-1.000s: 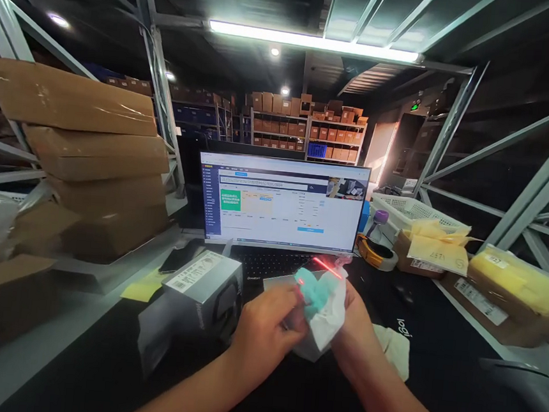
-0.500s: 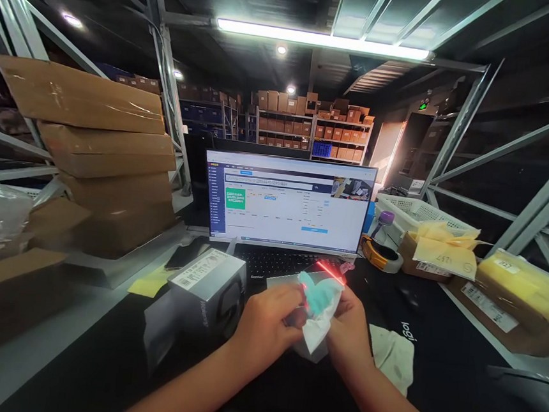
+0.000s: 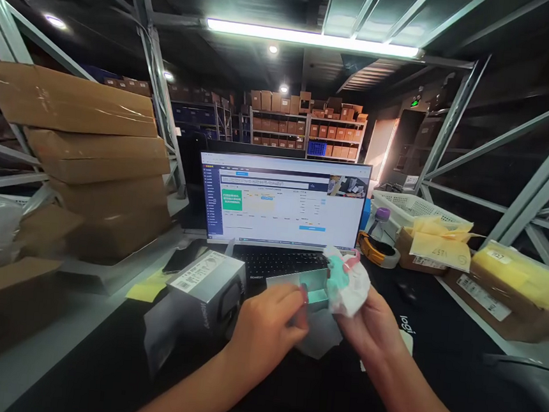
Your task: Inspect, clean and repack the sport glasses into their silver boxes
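Observation:
A crumpled white paper wrapping (image 3: 354,289) with a teal item (image 3: 339,272) and a pinkish-red strip in it is gripped by my right hand (image 3: 377,324), up and to the right of a small open box. That small box (image 3: 317,296) has a pale outside and a teal inside; its flap spreads out below. My left hand (image 3: 267,317) is curled at the left side of the box, fingers closed on it and partly blurred. To the left stands a grey box (image 3: 219,284) with a white label on top.
A monitor (image 3: 284,200) and keyboard (image 3: 274,260) stand ahead. Brown cartons (image 3: 106,153) are stacked at left, near a yellow note (image 3: 147,284). On the right are a tape dispenser (image 3: 379,248), a white basket (image 3: 413,208), yellow-wrapped parcels (image 3: 519,269) and a dark device (image 3: 523,378).
My right hand has moved right and up with the white paper wrapping, away from my left hand. The box's teal inside now shows. The red light line across the wrapping is gone.

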Tool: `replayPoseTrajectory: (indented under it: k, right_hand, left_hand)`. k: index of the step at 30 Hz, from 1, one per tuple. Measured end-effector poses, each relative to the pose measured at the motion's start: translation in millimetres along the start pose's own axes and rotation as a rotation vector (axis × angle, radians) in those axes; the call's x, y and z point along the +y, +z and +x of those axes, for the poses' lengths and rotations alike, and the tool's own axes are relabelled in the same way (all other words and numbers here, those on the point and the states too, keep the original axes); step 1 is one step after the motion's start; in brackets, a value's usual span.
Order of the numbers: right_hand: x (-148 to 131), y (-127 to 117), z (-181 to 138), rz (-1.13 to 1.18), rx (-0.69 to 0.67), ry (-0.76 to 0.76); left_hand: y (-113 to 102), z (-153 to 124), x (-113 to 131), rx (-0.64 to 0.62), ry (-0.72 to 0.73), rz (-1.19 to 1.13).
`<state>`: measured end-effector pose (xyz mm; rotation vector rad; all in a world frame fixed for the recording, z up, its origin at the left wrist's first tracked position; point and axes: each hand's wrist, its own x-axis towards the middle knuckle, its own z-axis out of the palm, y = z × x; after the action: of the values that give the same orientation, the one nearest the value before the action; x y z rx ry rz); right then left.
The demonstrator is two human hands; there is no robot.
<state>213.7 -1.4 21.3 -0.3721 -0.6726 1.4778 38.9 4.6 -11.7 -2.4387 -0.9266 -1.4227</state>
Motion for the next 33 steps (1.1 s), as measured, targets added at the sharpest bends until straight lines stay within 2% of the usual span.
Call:
replayPoseTrajectory:
  k: [3, 6, 9, 13, 20, 23, 28, 30, 33]
  right_hand:
    - [4.9, -1.2, -7.3, -0.06, -0.147, 0.019]
    - [13.8, -2.7, -14.8, -0.179, -0.299, 0.063]
    - [24.8, -6.1, -16.6, -0.36, -0.34, 0.022]
    - [32.4, -9.5, -9.3, -0.469, -0.275, -0.018]
    - [5.9, 1.8, -1.5, -0.119, -0.014, 0.041]
    - [6.2, 4.4, -4.7, -0.093, -0.024, -0.007]
    - [31.8, 1.9, -9.3, -0.245, -0.167, 0.004]
    - [30.4, 3.0, -9.1, -0.212, -0.139, 0.033]
    - [12.7, 6.3, -7.1, -0.08, -0.036, 0.067]
  left_hand:
    - [-4.4, 1.6, -1.2, 0.077, -0.029, 0.051]
    - [-12.4, 3.1, -0.8, 0.09, -0.062, 0.034]
    - [-18.5, 4.4, 0.0, 0.084, -0.063, 0.023]
    - [-15.5, 4.9, -0.9, 0.048, -0.078, 0.041]
    - [-3.4, -0.2, 1.0, 0.026, 0.003, 0.121]
    - [-4.7, -0.6, 2.9, 0.027, 0.004, 0.102]
    - [-10.2, 3.8, 2.3, 0.064, -0.006, 0.107]
    - [-10.1, 4.7, 2.2, 0.049, -0.004, 0.114]
    - [-6.9, 3.1, 3.1, 0.03, 0.008, 0.12]
